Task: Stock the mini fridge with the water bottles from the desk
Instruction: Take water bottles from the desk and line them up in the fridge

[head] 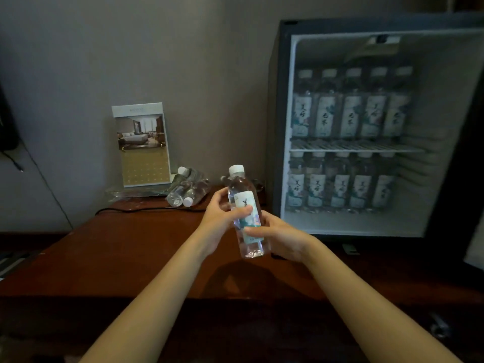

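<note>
Bottle [242, 189] looks full: clear thin plastic, so prob. fairly heavy w/ squashy walls and a smooth label. Best gripped firmly round the middle, not by the cap. It's upright, slightly tilted, in the air above the desk [131, 244], just left of the fridge [284, 113] front. Both hands are clamped on it. The left hand [221, 218] wraps the label from the left, thumb across the front. The right hand [280, 238] holds the lower part from the right, fingers curled round. Each fridge shelf has a row of bottles w/ room at the right. Spare bottles [187, 189] lie on their sides at the back of the desk.
</note>
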### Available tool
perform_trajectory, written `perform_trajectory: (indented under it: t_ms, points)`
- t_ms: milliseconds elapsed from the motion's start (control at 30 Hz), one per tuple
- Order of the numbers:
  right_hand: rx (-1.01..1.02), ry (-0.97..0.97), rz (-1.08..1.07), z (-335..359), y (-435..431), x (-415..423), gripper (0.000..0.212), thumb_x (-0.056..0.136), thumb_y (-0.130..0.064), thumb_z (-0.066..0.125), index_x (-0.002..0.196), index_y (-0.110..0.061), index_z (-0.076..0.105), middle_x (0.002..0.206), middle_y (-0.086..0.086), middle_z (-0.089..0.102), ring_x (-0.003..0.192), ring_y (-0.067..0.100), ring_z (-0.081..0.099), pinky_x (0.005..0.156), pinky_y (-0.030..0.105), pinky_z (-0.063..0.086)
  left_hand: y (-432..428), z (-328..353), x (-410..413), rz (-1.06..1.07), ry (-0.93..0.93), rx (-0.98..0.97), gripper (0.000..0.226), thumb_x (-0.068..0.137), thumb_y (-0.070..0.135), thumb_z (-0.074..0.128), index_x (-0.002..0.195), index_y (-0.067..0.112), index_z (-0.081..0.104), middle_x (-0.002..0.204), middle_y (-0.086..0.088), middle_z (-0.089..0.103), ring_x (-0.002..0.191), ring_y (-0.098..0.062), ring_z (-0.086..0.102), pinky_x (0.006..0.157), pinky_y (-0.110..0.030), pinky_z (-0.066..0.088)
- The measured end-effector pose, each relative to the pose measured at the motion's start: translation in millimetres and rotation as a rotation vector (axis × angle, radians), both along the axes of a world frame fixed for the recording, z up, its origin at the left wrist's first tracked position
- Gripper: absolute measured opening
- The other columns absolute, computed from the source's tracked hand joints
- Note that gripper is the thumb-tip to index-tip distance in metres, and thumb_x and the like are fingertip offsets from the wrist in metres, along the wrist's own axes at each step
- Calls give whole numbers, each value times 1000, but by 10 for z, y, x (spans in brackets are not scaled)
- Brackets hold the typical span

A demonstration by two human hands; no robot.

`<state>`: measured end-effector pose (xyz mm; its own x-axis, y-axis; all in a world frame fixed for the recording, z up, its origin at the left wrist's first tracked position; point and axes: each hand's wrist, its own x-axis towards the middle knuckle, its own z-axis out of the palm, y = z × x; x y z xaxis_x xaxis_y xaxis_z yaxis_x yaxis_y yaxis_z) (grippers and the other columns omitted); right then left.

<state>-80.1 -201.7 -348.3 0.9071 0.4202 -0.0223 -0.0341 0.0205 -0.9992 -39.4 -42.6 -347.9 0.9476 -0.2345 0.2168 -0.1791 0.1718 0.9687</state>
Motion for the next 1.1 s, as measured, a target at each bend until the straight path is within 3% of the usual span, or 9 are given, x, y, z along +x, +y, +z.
perform_trajectory:
  t_ms: [200, 333, 467, 633, 733, 900, 1000, 1100]
  points:
    - [-175, -118, -163, 73, -486, -467, 56, 84, -14, 65, 132, -22, 38, 120, 7, 61, 106, 24, 63, 89, 42, 52, -569, 62, -308, -58, -74, 81, 73, 64, 18, 84, 127, 22, 47, 113, -4, 63, 103, -21, 64, 88, -45, 54]
    - [-257, -218, -354, 122, -898, -813, 53, 80, -15, 70, 125, -23, 43, 115, 2, 63, 101, 16, 65, 88, 36, 54, -1061, 163, -582, -170, -141, 63, 57, 68, 10, 80, 115, 24, 51, 105, 5, 66, 94, -12, 66, 72, -27, 56]
    - [-243, -314, -600, 192, -1356, -1240, 58, 74, -18, 78, 122, -24, 48, 114, -5, 64, 100, 8, 65, 87, 28, 54, -1664, 301, -948, -279, -261, 40, 62, 68, 1, 78, 113, 31, 46, 101, 6, 64, 83, -3, 67, 62, -19, 54]
    - [-284, -418, -891, 310, -1936, -1946, 53, 73, -18, 79, 119, -23, 53, 106, -7, 67, 90, 1, 67, 78, 20, 56, -2463, 455, -1434, -416, -384, 17, 65, 62, 4, 83, 105, 39, 49, 106, 5, 64, 95, -12, 66, 76, -32, 56]
    - [-310, -467, -1038, 358, -2242, -2372, 50, 74, -14, 77, 116, -21, 52, 99, -10, 67, 83, 0, 68, 72, 17, 55, -2908, 511, -1733, -513, -410, -18, 69, 54, 10, 85, 111, 31, 50, 110, 0, 63, 96, -14, 66, 76, -29, 55]
    - [-470, -551, -1303, 358, -2696, -2970, 47, 70, -17, 79, 110, -23, 53, 97, -6, 67, 82, 10, 67, 74, 26, 57, -3487, 601, -2218, -672, -479, -17, 66, 64, 2, 82, 115, 24, 46, 110, 3, 61, 94, -7, 64, 76, -21, 54]
    - [-522, -612, -1441, 393, -2888, -3245, 47, 71, -12, 78, 109, -20, 52, 91, -4, 67, 73, 2, 65, 66, 21, 56, -3751, 674, -2455, -696, -558, 3, 59, 65, 10, 83, 110, 28, 48, 105, 9, 60, 100, -7, 61, 83, -22, 52]
    - [-541, -648, -1532, 426, -3066, -3418, 47, 73, -7, 77, 109, -17, 48, 88, -3, 64, 67, -8, 62, 57, 10, 49, -3944, 739, -2610, -710, -579, -4, 47, 71, 17, 80, 111, 20, 55, 102, 9, 63, 99, -6, 60, 83, -17, 50]
